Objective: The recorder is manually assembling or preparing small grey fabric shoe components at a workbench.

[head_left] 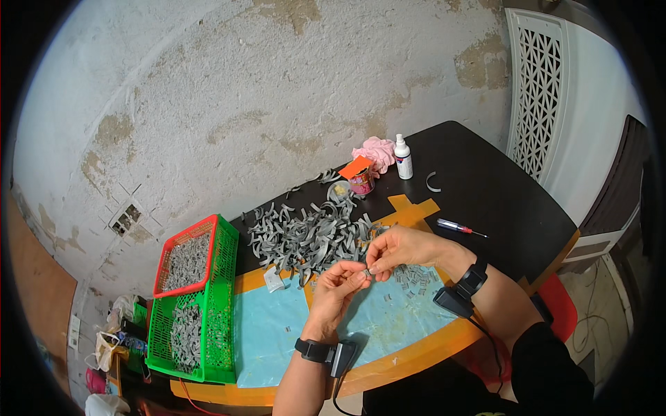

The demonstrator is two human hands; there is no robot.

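Observation:
My left hand [340, 288] and my right hand [397, 248] meet over the blue mat [270, 333], fingertips pinched together on a small grey piece [368, 272]. Most of that piece is covered by the fingers, so its exact form is hard to see. Just beyond my hands lies a big heap of grey curved strips [305, 236]. Beside my right wrist, several small grey curved pieces [416, 279] are scattered on the mat. A small white packet [273, 279] sits left of my left hand, at the heap's near edge.
At the left, a red basket [161, 267] rests on a green basket [223, 305]; both hold many small grey pieces. Farther back stand a white spray bottle [403, 161], a tin [361, 183] and a pink cloth [376, 152]. A screwdriver [460, 227] lies right of my hands.

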